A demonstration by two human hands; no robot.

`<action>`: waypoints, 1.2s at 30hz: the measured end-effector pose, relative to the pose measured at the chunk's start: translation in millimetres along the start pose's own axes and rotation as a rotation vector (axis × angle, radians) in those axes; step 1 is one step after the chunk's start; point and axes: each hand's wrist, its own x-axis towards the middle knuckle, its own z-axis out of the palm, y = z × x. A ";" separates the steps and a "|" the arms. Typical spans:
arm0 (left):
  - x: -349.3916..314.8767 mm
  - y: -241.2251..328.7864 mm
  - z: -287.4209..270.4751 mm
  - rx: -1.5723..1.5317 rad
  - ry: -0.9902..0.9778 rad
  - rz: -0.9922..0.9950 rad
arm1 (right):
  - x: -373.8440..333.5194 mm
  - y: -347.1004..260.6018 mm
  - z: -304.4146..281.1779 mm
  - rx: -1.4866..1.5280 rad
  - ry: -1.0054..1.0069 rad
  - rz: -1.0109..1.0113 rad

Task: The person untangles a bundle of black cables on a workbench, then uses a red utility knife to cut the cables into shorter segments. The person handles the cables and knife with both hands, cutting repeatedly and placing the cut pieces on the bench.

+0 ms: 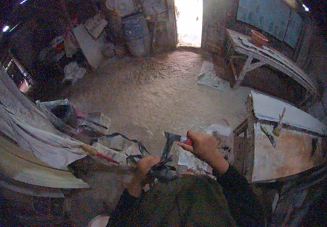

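My right hand (204, 146) is closed round a small tool with a red and whitish handle (186, 141). A dark flat piece sticks out from the tool to the left; whether it is a blade or part of a strip I cannot tell. From there a dark strip (167, 149) runs down to a bunched black strap (162, 171) at my left hand. My left hand (147, 166) grips that black bundle close to my body, its fingers partly hidden. A loose black strap end (133, 140) trails to the left of my left hand.
At right stands a wooden bench (284, 159) with a brush (279, 123) and a yellow-handled scraper (267, 135) on it. A long table (269, 51) stands behind. On the left, pale cloth (38, 142) covers a surface bearing a red-handled brush (99, 154). A doorway (189, 22) is bright ahead.
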 end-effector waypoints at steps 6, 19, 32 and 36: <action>2.7 0.7 7.5 -0.021 -0.009 -0.002 | -3.6 22.3 13.6 0.002 0.133 -0.189; -8.7 -1.6 -2.9 -0.185 -0.010 -0.159 | -7.7 50.3 2.4 -0.014 0.196 0.042; 16.9 -25.1 -38.4 -0.445 0.329 -0.361 | -16.6 74.7 -25.8 0.321 0.025 0.416; 23.1 -30.1 -23.1 -0.417 0.290 -0.374 | -26.8 70.0 10.4 0.282 -0.066 0.292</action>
